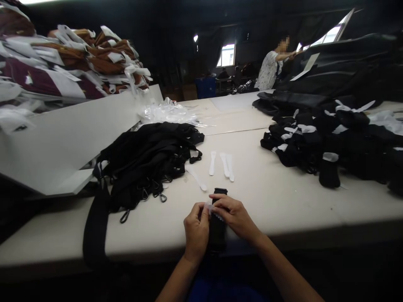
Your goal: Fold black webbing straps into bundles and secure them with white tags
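At the table's front edge, both my hands meet over a folded black strap (218,235). My left hand (197,228) is closed, thumb and fingertips pinching one end of a white toothed-edge strip (209,206). From the other side, my right hand (233,214) pinches the same strip, its fingers bent over the black strap. Part of the strip passes across the strap; my fingers hide whether it goes all the way around. Just beyond my hands lie several loose white strips (212,163) with scalloped edges and rounded ends.
A heap of black straps (151,151) with metal snap hooks lies left. Bundled black straps with white strips (302,142) are piled right, near black bags (330,75). Clear plastic bags (170,112) lie behind. Wrapped brown and maroon goods (78,58) are stacked far left. A person (269,67) stands beyond.
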Demonstrator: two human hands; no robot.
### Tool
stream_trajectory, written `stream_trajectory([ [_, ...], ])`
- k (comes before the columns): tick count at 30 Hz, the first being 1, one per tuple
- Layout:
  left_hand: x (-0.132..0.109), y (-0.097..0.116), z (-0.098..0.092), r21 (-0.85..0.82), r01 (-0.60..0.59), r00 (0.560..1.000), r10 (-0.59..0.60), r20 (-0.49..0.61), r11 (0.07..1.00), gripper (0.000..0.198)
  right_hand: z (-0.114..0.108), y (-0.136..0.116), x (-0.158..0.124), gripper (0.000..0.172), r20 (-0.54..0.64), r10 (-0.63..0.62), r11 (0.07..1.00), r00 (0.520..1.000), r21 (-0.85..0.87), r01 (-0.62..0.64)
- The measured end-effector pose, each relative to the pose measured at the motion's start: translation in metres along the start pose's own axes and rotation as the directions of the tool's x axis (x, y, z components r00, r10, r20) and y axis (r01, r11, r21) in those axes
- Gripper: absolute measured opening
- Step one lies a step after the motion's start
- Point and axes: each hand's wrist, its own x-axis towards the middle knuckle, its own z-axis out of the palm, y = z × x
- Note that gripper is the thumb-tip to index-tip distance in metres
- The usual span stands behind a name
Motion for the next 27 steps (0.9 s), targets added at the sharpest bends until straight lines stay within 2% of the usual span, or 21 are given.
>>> stream_trajectory([
  [3, 0.002, 0.002, -0.004, -0.045, 0.007, 0.998, -0.004, 0.06, 0.999, 0.03, -0.005, -0.003, 0.006, 0.017, 0.079, 0.058, 0.99, 0.995, 0.124, -0.068],
  [5, 0.002, 0.003, -0.007, -0.063, -0.003, 0.996, 0.009, 0.093, 0.998, 0.029, -0.006, -0.005, 0.009, 0.017, 0.105, 0.101, 0.985, 0.989, 0.13, -0.115],
  [9, 0.0, 0.001, -0.008, -0.061, -0.028, 0.993, 0.035, 0.111, 0.998, 0.029, -0.002, -0.003, 0.012, 0.013, 0.031, 0.241, 0.97, 0.97, 0.006, -0.241],
  [13, -0.005, -0.002, -0.006, 0.005, -0.085, 0.993, 0.085, 0.081, 0.996, 0.026, 0.001, -0.005, 0.011, 0.009, -0.025, 0.282, 0.955, 0.959, -0.085, -0.283],
  [15, -0.006, -0.005, -0.005, 0.067, -0.178, 0.982, 0.173, 0.071, 0.982, 0.021, 0.002, -0.008, 0.009, 0.009, -0.057, 0.298, 0.944, 0.953, -0.133, -0.303],
  [17, -0.007, -0.01, -0.004, 0.178, -0.362, 0.932, 0.355, 0.072, 0.915, 0.016, 0.004, -0.013, 0.007, 0.011, -0.116, 0.309, 0.929, 0.944, -0.177, -0.325],
  [20, -0.006, -0.019, -0.004, 0.325, -0.625, 0.771, 0.626, 0.114, 0.71, 0.019, 0.011, -0.019, 0.0, 0.015, -0.224, 0.297, 0.911, 0.928, -0.223, -0.346],
  [22, -0.005, -0.024, -0.004, 0.329, -0.707, 0.691, 0.711, 0.132, 0.626, 0.021, 0.015, -0.02, -0.006, 0.015, -0.291, 0.278, 0.903, 0.915, -0.244, -0.353],
  [24, -0.005, -0.027, -0.003, 0.294, -0.735, 0.664, 0.736, 0.128, 0.612, 0.023, 0.018, -0.019, -0.011, 0.012, -0.345, 0.266, 0.911, 0.9, -0.214, -0.352],
  [25, -0.005, -0.028, -0.002, 0.274, -0.727, 0.674, 0.731, 0.109, 0.629, 0.022, 0.018, -0.018, -0.013, 0.011, -0.352, 0.273, 0.924, 0.895, -0.162, -0.346],
  [27, -0.006, -0.027, -0.001, 0.242, -0.679, 0.725, 0.686, 0.065, 0.694, 0.018, 0.015, -0.013, -0.017, 0.014, -0.312, 0.293, 0.95, 0.904, -0.013, -0.313],
])
